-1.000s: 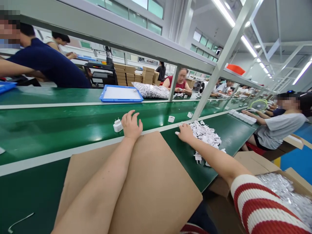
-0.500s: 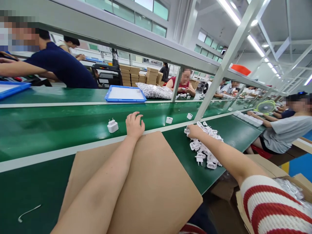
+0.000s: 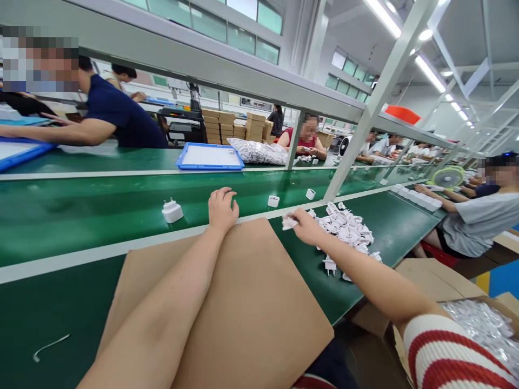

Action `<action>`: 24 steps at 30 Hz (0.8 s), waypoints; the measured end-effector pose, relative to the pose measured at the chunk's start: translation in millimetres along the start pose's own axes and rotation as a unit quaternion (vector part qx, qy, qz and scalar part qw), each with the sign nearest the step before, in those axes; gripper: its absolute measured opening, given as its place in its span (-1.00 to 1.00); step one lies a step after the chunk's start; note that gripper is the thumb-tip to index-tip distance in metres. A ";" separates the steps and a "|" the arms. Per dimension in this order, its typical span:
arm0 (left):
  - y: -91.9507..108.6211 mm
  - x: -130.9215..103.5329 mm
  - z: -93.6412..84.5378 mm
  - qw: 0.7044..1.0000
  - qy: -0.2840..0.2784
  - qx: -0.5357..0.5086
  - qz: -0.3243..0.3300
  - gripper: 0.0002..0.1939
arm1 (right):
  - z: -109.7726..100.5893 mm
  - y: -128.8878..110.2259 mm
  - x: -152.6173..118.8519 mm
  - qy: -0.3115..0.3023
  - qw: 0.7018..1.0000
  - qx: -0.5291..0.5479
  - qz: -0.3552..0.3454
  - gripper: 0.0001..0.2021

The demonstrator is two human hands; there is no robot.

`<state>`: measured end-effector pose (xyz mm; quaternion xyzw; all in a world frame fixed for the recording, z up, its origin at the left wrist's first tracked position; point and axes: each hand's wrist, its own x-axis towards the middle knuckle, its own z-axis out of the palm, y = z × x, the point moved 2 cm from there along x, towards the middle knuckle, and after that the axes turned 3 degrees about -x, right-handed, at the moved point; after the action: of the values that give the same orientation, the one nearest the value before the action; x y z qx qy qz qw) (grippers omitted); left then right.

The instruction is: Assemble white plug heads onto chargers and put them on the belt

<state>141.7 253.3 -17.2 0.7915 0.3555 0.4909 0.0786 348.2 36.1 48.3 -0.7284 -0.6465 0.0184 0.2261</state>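
Observation:
My right hand [image 3: 308, 227] pinches a white plug piece [image 3: 288, 222] above the green bench, just left of a heap of white plug pieces [image 3: 344, 227] with pins. My left hand [image 3: 222, 208] is empty, its fingers loosely apart at the near edge of the green conveyor belt [image 3: 101, 208]. Beneath my left forearm lies a brown cardboard sheet [image 3: 259, 292]. On the belt, a white charger [image 3: 172, 211] with its pins up is left of my left hand. Two white charger bodies [image 3: 273, 201] [image 3: 310, 194] lie to its right.
A metal post [image 3: 352, 146] rises from the bench beside the heap. Across the belt are a blue-rimmed tray [image 3: 211, 156] and a bag of white parts [image 3: 257, 151]. An open carton with clear bags [image 3: 478, 324] stands at lower right. Co-workers sit across and along the line.
My right hand has moved left from the heap, carrying a white plug piece. The chargers on the belt have shifted left. My left hand has stayed nearly in place.

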 end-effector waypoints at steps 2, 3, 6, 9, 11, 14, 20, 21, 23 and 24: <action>0.6 -1.0 1.0 1.000 -0.007 0.006 0.012 -0.68 | 14.8 -28.3 -12.5 -0.014 0.993 0.088 -0.071 -0.58; 0.6 -1.6 1.7 1.000 -0.010 0.009 0.021 -0.69 | 22.4 -41.2 -19.9 -0.027 0.988 0.117 -0.097 -0.56; -1.7 -2.5 4.4 0.999 -0.019 0.017 0.038 -0.72 | 43.5 -65.9 -39.7 -0.061 0.976 0.168 -0.123 -0.56; -6.8 -2.1 7.3 0.998 -0.036 0.032 0.046 -0.73 | 60.8 -65.5 -48.1 -0.073 0.973 0.183 -0.123 -0.64; -10.1 -2.1 8.8 0.997 -0.047 0.042 0.050 -0.73 | 69.1 -56.4 -47.3 -0.066 0.971 0.197 -0.115 -0.69; -12.0 -4.8 9.6 0.995 -0.064 0.064 0.035 -0.72 | 77.2 -43.4 -43.4 -0.059 0.966 0.231 -0.097 -0.75; -3.3 -3.0 10.2 0.984 -0.096 0.152 -0.012 -0.58 | 85.7 -40.7 -38.4 -0.074 0.956 0.274 -0.075 -0.84; -2.6 2.2 11.5 0.980 -0.106 0.166 -0.018 -0.52 | 85.8 -40.2 -36.1 -0.060 0.950 0.301 -0.060 -0.85; -1.6 15.9 18.1 0.973 -0.149 0.176 -0.027 -0.36 | 84.6 -36.0 -29.6 -0.021 0.919 0.394 0.008 -0.88; -0.4 23.3 23.7 0.968 -0.182 0.170 -0.029 -0.28 | 83.5 -32.6 -26.1 -0.003 0.890 0.451 0.057 -0.86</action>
<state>167.4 273.9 -12.6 0.8586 0.4365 0.2680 0.0205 286.8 38.8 -22.1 -0.5831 -0.5270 0.3236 0.5269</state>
